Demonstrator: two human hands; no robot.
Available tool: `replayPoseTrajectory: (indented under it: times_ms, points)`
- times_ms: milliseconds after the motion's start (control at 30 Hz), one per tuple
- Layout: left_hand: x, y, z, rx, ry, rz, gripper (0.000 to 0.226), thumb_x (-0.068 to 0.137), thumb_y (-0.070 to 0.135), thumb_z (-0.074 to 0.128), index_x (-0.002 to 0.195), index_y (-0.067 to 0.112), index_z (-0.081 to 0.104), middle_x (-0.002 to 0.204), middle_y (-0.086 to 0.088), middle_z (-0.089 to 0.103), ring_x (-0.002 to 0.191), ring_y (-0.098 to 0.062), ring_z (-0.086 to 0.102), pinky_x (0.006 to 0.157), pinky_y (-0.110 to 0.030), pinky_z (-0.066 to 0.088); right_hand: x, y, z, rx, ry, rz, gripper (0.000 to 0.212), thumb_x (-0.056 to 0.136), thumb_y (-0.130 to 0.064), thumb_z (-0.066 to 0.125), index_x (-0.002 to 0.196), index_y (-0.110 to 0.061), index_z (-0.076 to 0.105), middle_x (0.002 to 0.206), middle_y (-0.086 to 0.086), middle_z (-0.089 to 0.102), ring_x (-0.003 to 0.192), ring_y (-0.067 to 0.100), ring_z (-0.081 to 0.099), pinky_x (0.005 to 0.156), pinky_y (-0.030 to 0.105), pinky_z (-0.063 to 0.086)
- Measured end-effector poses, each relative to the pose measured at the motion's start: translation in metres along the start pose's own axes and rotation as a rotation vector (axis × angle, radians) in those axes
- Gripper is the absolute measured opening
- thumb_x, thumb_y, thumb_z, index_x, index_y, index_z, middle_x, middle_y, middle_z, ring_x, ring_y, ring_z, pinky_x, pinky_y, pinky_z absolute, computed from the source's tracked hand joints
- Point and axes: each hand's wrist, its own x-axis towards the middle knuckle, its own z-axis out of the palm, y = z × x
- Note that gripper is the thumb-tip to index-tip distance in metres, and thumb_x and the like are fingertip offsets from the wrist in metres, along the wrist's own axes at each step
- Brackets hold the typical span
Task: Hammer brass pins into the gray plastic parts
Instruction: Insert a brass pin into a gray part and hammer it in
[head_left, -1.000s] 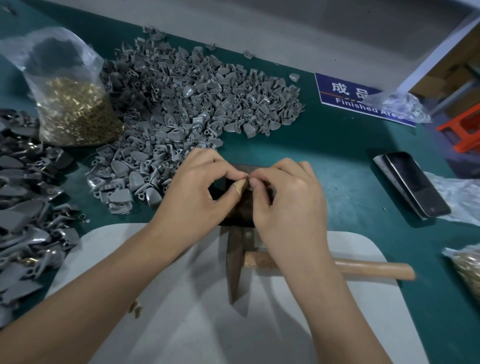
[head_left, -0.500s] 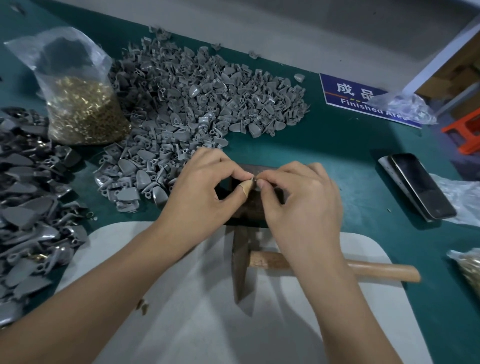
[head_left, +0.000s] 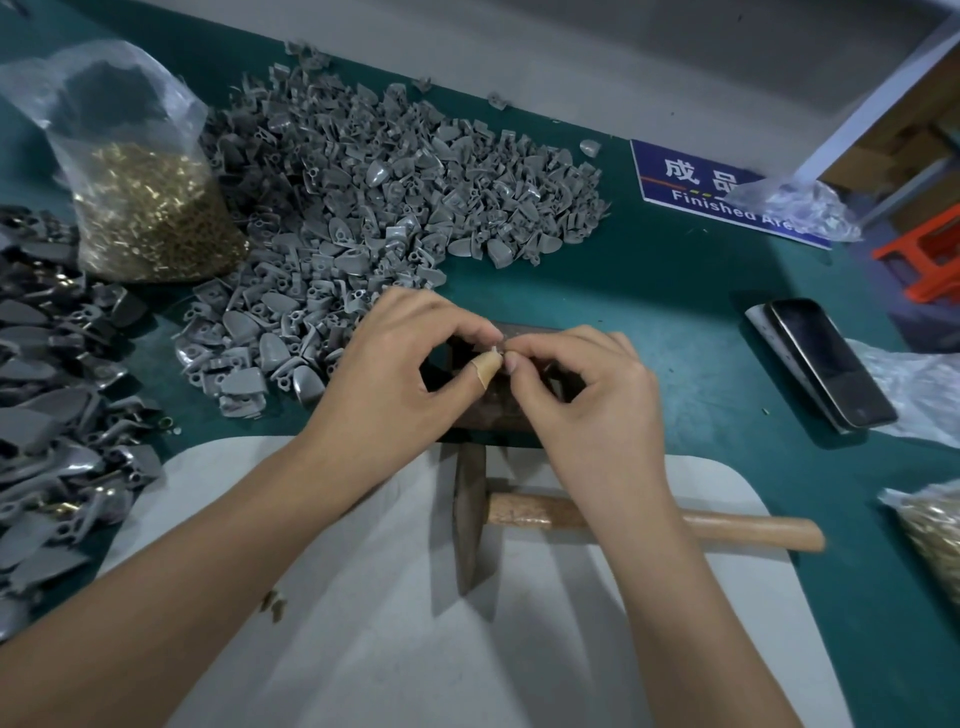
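Nearest the camera, the hammer (head_left: 470, 512) lies idle on the pale mat (head_left: 363, 623), its dark head pointing near-to-far and its wooden handle running off to the right, passing under the right wrist. No hand is on it. The right hand (head_left: 592, 405) is plainly the closer one to that handle, which lies just near of it, so the swing looks like it belongs to that side.

Just beyond, both hands meet over the dark block (head_left: 498, 410) sitting on the green tabletop (head_left: 675, 312). The left hand (head_left: 400, 374), a bandage wrapped round its thumb, curls its fingers in and pinches something small at the fingertips. The right hand, fingers also curled, pinches at the very same spot, tip to tip with the left. What sits between them is too small to make out; a judgement says a gray part with a brass pin being started into it, but the pin itself cannot be seen. Neither hand is relaxed.

Farther off, the supply: a big heap of gray plastic parts (head_left: 395, 197) spreads far and left of the hands, and a clear bag of brass pins (head_left: 150, 208) stands at the far left. Darker parts (head_left: 47, 415) pile along the left edge.
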Motion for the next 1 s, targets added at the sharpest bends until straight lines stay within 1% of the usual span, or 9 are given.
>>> replayPoseTrajectory:
  times_ms: [233,333,400,533,667,800,900,933,1000]
  points:
    - [0.000,0.002,-0.001,-0.011,-0.007,-0.014,0.007,0.092,0.030,0.073,0.098,0.027,0.072,0.096,0.013,0.064,0.102,-0.013,0.055,0.091,-0.026,0.042,0.000,0.004,0.000,0.058,-0.014,0.024,0.009,0.088,-0.022,0.077,0.091,-0.030,0.077,0.087,-0.018,0.071,0.096,0.010,0.058,0.084,0.039,0.049]
    - [0.000,0.002,-0.001,-0.006,-0.007,-0.020,0.008,0.091,0.030,0.074,0.098,0.026,0.073,0.096,0.012,0.065,0.102,-0.013,0.055,0.092,-0.027,0.042,0.001,0.004,0.000,0.056,-0.040,0.010,0.009,0.089,-0.022,0.075,0.089,-0.030,0.076,0.086,-0.016,0.069,0.094,0.013,0.056,0.083,0.042,0.048]
    - [0.000,0.002,0.000,0.000,-0.008,-0.025,0.009,0.090,0.029,0.076,0.098,0.025,0.074,0.095,0.012,0.066,0.101,-0.013,0.055,0.092,-0.030,0.044,0.003,0.006,0.000,0.070,-0.050,0.004,0.009,0.089,-0.022,0.075,0.087,-0.030,0.077,0.083,-0.015,0.068,0.092,0.015,0.056,0.083,0.044,0.047]
    - [0.001,0.002,-0.002,0.011,-0.001,-0.031,0.010,0.089,0.027,0.078,0.098,0.022,0.077,0.094,0.011,0.067,0.100,-0.016,0.056,0.091,-0.035,0.045,0.005,0.007,0.000,0.084,-0.043,-0.007,0.011,0.087,-0.022,0.074,0.082,-0.031,0.076,0.078,-0.018,0.064,0.089,0.014,0.056,0.082,0.038,0.046]
    - [0.000,0.001,-0.002,0.003,-0.002,-0.029,0.010,0.090,0.027,0.077,0.099,0.022,0.077,0.094,0.010,0.068,0.101,-0.016,0.055,0.091,-0.035,0.044,0.007,0.006,0.000,0.071,-0.060,-0.001,0.013,0.087,-0.021,0.074,0.081,-0.032,0.076,0.076,-0.017,0.064,0.088,0.016,0.058,0.079,0.030,0.045]
    - [0.000,0.001,-0.002,0.006,0.005,-0.023,0.009,0.089,0.025,0.078,0.098,0.022,0.077,0.093,0.010,0.067,0.100,-0.016,0.056,0.092,-0.035,0.045,0.009,0.006,0.001,0.044,-0.065,-0.017,0.010,0.086,-0.022,0.074,0.081,-0.029,0.076,0.075,-0.015,0.064,0.084,0.021,0.058,0.079,0.038,0.047]
    - [0.001,0.002,-0.005,0.009,-0.005,-0.020,0.009,0.090,0.026,0.077,0.098,0.022,0.077,0.094,0.010,0.067,0.100,-0.016,0.056,0.092,-0.035,0.044,0.005,0.003,0.001,0.044,-0.036,-0.055,0.009,0.087,-0.016,0.076,0.090,-0.025,0.077,0.083,-0.013,0.067,0.088,0.019,0.058,0.082,0.041,0.048]
    - [0.001,0.002,-0.005,0.013,-0.007,-0.018,0.009,0.091,0.026,0.076,0.099,0.022,0.077,0.094,0.010,0.067,0.100,-0.016,0.056,0.092,-0.034,0.045,0.003,0.003,-0.002,0.057,-0.024,-0.064,0.011,0.089,-0.015,0.076,0.097,-0.022,0.077,0.088,-0.011,0.068,0.091,0.017,0.059,0.083,0.040,0.049]
    - [0.000,0.001,-0.005,0.025,-0.008,-0.022,0.008,0.092,0.028,0.075,0.099,0.023,0.076,0.095,0.011,0.066,0.101,-0.015,0.055,0.092,-0.034,0.045,-0.006,0.003,-0.012,0.094,0.023,-0.091,0.015,0.093,-0.015,0.072,0.108,-0.018,0.074,0.096,-0.008,0.068,0.096,0.015,0.061,0.085,0.030,0.049]
